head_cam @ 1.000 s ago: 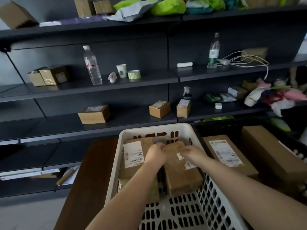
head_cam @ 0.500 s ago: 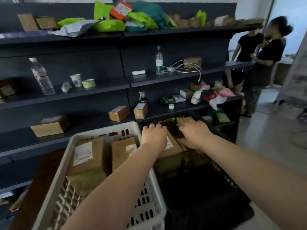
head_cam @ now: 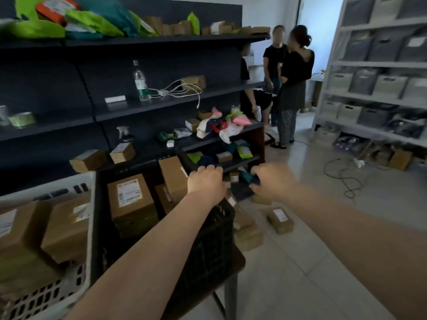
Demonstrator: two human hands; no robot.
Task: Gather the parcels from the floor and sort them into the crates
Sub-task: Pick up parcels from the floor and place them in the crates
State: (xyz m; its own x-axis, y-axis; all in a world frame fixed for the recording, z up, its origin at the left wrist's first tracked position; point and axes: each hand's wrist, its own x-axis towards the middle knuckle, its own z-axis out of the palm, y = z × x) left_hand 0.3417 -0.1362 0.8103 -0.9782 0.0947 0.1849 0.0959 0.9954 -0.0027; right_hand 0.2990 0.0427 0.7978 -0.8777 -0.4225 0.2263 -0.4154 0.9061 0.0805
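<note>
Two crates stand side by side on a low bench: a white crate (head_cam: 92, 204) at the left with brown boxes in it, and a black crate (head_cam: 215, 229) holding a labelled box (head_cam: 131, 199) and a taller box (head_cam: 173, 174). On the floor to the right of the black crate lie several brown parcels, among them a labelled one (head_cam: 279, 220) and a stack (head_cam: 247, 236). My left hand (head_cam: 205, 182) hovers over the black crate's right rim, fingers loosely curled, holding nothing. My right hand (head_cam: 273, 181) is past the crate, above the floor parcels, also empty.
Dark shelving (head_cam: 161, 103) runs along the left with bottles, boxes and bags. Two people (head_cam: 293, 84) stand at the back. White shelves of grey bins (head_cam: 381, 65) line the right wall. A black cable (head_cam: 346, 179) trails on the tiled floor.
Both hands left the box set in the white crate and swept right, across the black crate toward the floor parcels. My view swung right with them.
</note>
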